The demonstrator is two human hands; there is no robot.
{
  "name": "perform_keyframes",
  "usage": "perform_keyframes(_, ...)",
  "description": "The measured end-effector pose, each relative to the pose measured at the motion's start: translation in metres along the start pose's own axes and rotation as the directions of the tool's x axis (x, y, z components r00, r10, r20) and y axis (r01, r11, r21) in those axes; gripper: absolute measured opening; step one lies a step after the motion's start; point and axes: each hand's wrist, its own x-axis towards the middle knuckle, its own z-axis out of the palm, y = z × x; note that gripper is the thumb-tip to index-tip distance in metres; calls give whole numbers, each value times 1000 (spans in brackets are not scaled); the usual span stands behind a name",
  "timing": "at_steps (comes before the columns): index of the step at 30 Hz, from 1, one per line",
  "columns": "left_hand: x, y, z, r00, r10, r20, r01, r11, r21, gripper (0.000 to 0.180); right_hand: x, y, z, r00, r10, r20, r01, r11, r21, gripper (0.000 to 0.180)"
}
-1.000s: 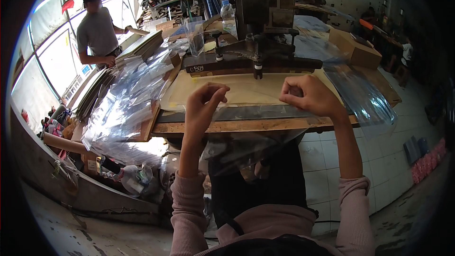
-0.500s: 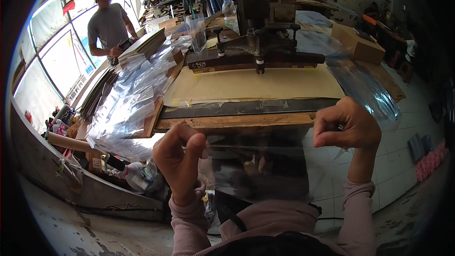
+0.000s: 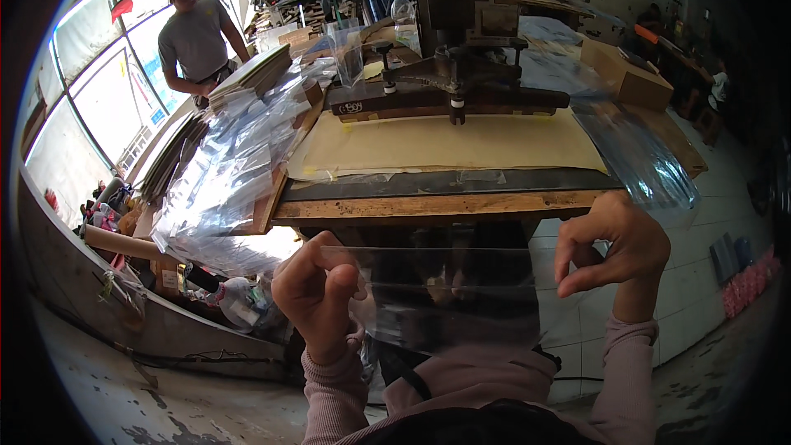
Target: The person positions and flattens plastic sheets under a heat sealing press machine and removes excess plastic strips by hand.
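A clear plastic sheet (image 3: 453, 301) stretches in front of my body, below the press table's front edge. My left hand (image 3: 315, 297) pinches its left end between thumb and curled fingers. At the sheet's right end my right hand (image 3: 620, 245) is closed in a similar pinch, though the sheet's edge there is hard to make out. Beyond the hands stands a press with a dark horizontal bar (image 3: 486, 105). Under the bar, a tan sheet (image 3: 461, 147) lies on the table with a wooden front edge (image 3: 437, 207).
Piled clear plastic sheets (image 3: 231, 165) lie on the left, beside stacked boards (image 3: 169, 161). More plastic (image 3: 647, 161) drapes over the table's right side near a cardboard box (image 3: 626, 74). A person (image 3: 198, 41) stands at the far left. A cardboard tube (image 3: 132, 245) juts out at left.
Both hands have come down slightly and toward me, away from the table edge, with the plastic sheet. The person at the far left has leaned and lowered an arm.
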Motion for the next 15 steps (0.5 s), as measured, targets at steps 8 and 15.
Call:
perform_keyframes(8, 28, -42, -2, 925, -324, 197, 288, 938, 190, 22, 31, 57, -4, 927, 221, 304, -291, 934, 206, 15)
perform_keyframes(15, 76, -95, 26, 885, -354, 302, 346, 935, 83, 21, 72, 83, -8, 905, 340, 256, -415, 835, 360, 21)
